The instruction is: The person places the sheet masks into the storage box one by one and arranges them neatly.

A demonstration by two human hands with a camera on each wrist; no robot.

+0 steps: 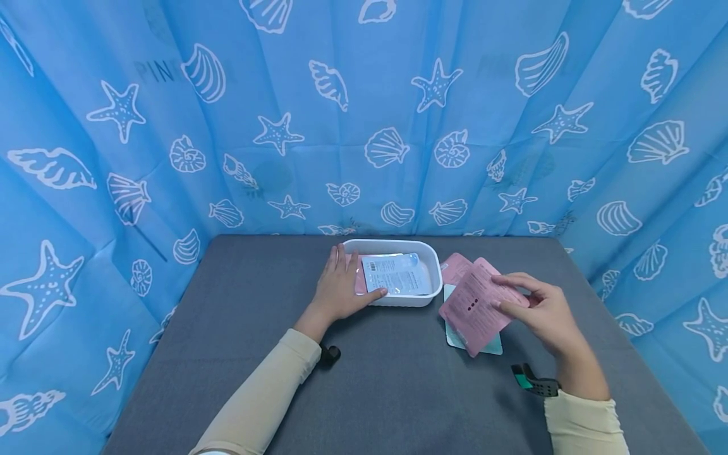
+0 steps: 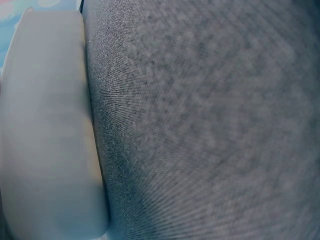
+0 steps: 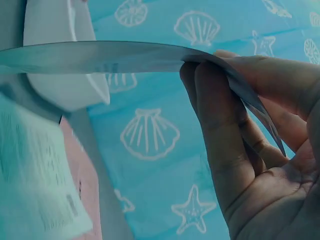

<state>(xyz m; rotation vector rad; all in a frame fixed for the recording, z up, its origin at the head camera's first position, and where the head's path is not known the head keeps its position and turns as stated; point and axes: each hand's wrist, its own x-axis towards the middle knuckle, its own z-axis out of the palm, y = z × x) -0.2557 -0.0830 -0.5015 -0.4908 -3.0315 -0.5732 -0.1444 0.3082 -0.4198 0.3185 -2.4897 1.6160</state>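
A white plastic tray point(image 1: 411, 302) stands near the table's far edge. Inside it a light blue flat sachet point(image 1: 395, 275) lies over a pink one point(image 1: 360, 281). My left hand point(image 1: 338, 287) rests on the tray's left end, fingers extended over the rim and thumb along the front. My right hand point(image 1: 546, 309) pinches a pink printed sachet point(image 1: 478, 306) by its right edge, between thumb and fingers; in the right wrist view this sachet point(image 3: 100, 57) bends slightly. Partly hidden beneath it are a mint green sachet point(image 1: 493, 344) and another pink sachet point(image 1: 455, 268).
A grey cloth point(image 1: 398, 392) covers the table. Behind and beside it hangs a blue curtain point(image 1: 364, 177) with white shells and starfish. A black band with a green part point(image 1: 534, 382) is on the right wrist. The left wrist view shows the tray's outer wall point(image 2: 50, 125).
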